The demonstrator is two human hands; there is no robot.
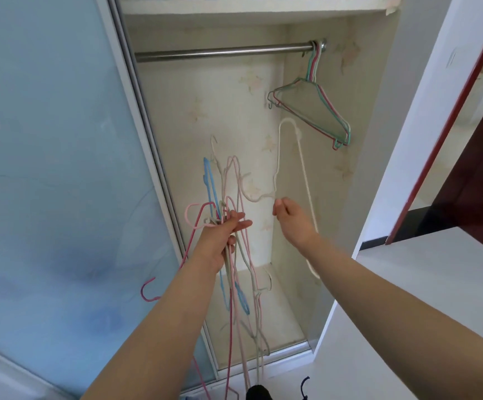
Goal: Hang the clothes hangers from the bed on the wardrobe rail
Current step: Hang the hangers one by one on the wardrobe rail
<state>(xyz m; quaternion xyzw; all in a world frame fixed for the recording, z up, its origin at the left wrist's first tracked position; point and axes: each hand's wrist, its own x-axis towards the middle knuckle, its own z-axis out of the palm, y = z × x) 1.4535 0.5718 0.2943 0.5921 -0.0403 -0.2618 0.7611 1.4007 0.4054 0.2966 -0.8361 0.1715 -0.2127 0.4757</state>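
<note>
Gripping tangled bundle of thin pink, blue and beige wire hangers (236, 255), left hand (223, 235) clenched around bundle's middle, in front of open wardrobe. Right hand (290, 219) pinched single white wire hanger (292, 174) by its neck, hanger upended, just right of bundle. Beyond, metal wardrobe rail (223, 51) carried few green and pink wire hangers (316, 108) at its right end. Frosted blue sliding door (55, 168) stood left.

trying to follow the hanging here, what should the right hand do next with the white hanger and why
Probably lift the white hanger and hook it over the rail. The right hand pinches it well below the rail, a few hangers already hang at the right end, and the left hand grips the remaining bundle.
</note>
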